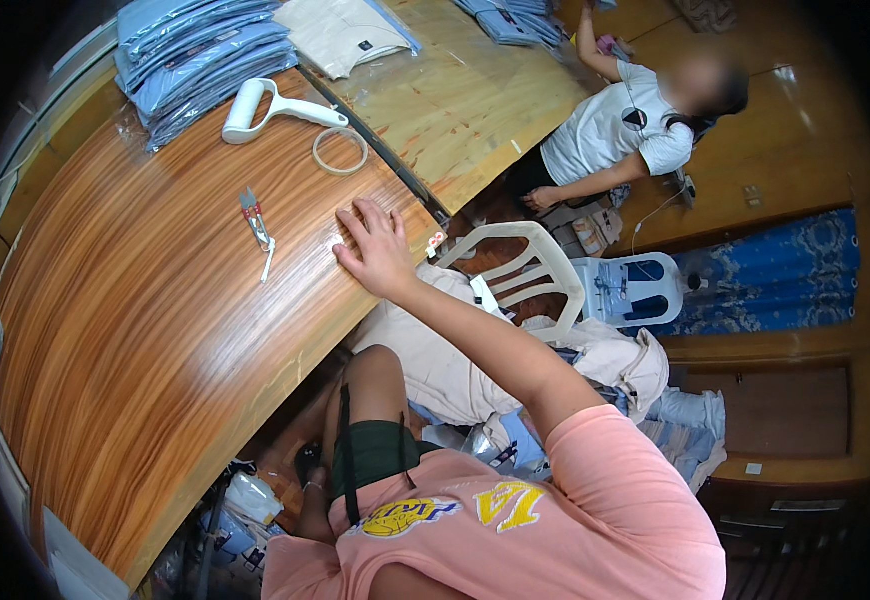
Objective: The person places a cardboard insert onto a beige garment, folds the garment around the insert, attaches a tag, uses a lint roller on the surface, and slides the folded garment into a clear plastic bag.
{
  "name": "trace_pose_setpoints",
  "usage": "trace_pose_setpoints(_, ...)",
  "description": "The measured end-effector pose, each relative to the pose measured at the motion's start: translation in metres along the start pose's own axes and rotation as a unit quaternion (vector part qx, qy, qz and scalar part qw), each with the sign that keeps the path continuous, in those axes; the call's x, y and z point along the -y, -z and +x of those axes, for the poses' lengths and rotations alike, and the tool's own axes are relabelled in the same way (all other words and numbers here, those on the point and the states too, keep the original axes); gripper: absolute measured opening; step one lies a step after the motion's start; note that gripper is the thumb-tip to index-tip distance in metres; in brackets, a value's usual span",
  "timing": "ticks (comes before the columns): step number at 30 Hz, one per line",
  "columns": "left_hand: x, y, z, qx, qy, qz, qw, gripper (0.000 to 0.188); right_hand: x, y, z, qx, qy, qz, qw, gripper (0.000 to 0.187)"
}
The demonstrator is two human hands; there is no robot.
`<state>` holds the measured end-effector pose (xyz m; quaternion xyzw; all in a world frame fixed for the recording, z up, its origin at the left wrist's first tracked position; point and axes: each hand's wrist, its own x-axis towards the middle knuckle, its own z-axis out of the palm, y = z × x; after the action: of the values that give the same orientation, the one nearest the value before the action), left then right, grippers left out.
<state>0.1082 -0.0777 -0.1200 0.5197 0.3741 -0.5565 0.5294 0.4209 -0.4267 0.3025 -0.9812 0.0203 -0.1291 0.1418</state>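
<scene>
My right hand (380,248) rests palm down on the wood-grain table (145,300) near its edge, fingers spread and holding nothing. Left of it lie thread snips (255,222) with reddish handles and a white strip at one end. Beyond my fingers is a clear ring-shaped roll of tape (340,151), beside a white lint roller (280,110). My left arm reaches down below the table edge. Its hand (318,474), past a wrist bracelet, is low beside a dark shoe (307,459); its fingers are too hidden to read.
Stacks of bagged blue garments (205,60) and a pale folded garment (345,35) lie at the far side. A co-worker (605,140) stands beyond a second table (445,100). White plastic chairs (545,265) and heaped cream cloth (435,350) sit to the right.
</scene>
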Motion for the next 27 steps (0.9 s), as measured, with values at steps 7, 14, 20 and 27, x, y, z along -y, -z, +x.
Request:
trace_pose_setpoints(7,-0.013,0.005,0.008,0.014,-0.003,-0.005,1.000,0.026,0.001,0.002,0.000,0.010,-0.002,0.009,1.000,0.051)
trace_pose_setpoints(14,0.001,0.000,0.000,0.006,0.015,-0.009,1.000,0.027,0.001,0.002,0.000,0.006,-0.002,0.006,1.000,0.051)
trace_pose_setpoints(20,0.007,-0.005,0.002,0.000,0.006,-0.010,1.000,0.028,0.002,0.001,0.000,0.008,0.000,0.006,1.000,0.051)
trace_pose_setpoints(27,0.004,-0.012,-0.002,0.003,-0.002,-0.002,1.000,0.029,0.002,0.000,0.000,0.007,0.004,0.001,1.000,0.050)
